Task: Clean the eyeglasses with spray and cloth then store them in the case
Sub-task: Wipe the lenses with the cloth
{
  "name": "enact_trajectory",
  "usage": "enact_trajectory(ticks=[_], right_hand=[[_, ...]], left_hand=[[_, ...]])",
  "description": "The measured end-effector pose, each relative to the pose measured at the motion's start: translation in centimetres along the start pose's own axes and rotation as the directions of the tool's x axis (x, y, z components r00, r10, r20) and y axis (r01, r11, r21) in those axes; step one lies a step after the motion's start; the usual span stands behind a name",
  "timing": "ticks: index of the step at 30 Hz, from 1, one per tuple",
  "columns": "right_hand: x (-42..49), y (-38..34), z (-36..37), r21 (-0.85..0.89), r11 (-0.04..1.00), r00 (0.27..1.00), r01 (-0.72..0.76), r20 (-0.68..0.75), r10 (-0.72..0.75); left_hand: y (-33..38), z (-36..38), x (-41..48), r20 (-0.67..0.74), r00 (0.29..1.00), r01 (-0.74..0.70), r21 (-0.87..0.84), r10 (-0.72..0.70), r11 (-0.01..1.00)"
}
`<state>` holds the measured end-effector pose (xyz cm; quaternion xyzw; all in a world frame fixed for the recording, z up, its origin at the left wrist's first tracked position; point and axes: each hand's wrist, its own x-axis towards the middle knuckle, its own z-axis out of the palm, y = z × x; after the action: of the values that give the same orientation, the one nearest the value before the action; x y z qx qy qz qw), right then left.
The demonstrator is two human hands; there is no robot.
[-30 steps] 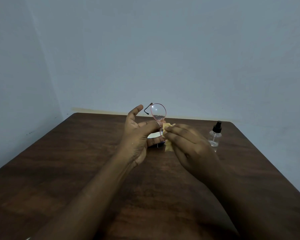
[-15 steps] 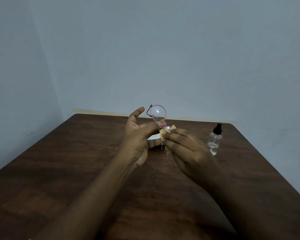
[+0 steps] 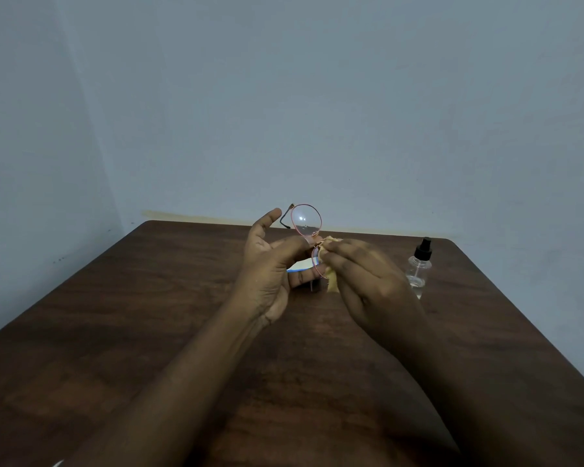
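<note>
Fingers (image 3: 348,256) of the right hand (image 3: 375,284) are pinching the cloth (image 3: 332,286) around the lower lens of the glasses (image 3: 305,221), which the left hand (image 3: 270,274) is holding up over the table (image 3: 149,315), gripping near the bridge between thumb and curled fingers, forefinger pointing up free. Against a second ago, the cloth is shifting only slightly on that lens and the glasses are barely moving, so wiping is probably continuing; the spray bottle (image 3: 418,267) is standing untouched to the right.
</note>
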<state>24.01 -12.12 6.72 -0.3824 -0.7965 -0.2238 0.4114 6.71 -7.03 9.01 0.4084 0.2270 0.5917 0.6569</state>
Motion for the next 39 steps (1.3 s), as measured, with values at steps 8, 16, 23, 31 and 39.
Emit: enact_trajectory(ticks=[8,16,23,31,39], right_hand=[[-0.2,-0.5,0.4,-0.01,0.997,0.997,0.082,0.011,-0.082],[-0.9,-0.6,0.3,-0.011,0.99,0.99,0.138,-0.002,-0.138],[-0.7,0.1,0.4,0.02,0.999,0.995,-0.038,-0.088,0.04],[-0.2,0.2,0.8,0.049,0.999,0.999,-0.02,-0.049,0.022],[-1.1,-0.4,0.6,-0.005,0.996,0.996,0.084,-0.025,-0.084]], left_hand=[[-0.1,0.1,-0.3,-0.004,1.0,0.01,-0.006,-0.01,1.0],[-0.1,0.2,-0.4,-0.007,1.0,-0.008,0.0,0.008,1.0],[-0.2,-0.1,0.0,-0.004,1.0,-0.024,-0.036,0.024,0.999],[-0.1,0.0,-0.2,0.007,1.0,-0.029,-0.021,0.029,0.999],[-0.1,-0.2,-0.2,0.015,1.0,-0.012,0.0,0.012,1.0]])
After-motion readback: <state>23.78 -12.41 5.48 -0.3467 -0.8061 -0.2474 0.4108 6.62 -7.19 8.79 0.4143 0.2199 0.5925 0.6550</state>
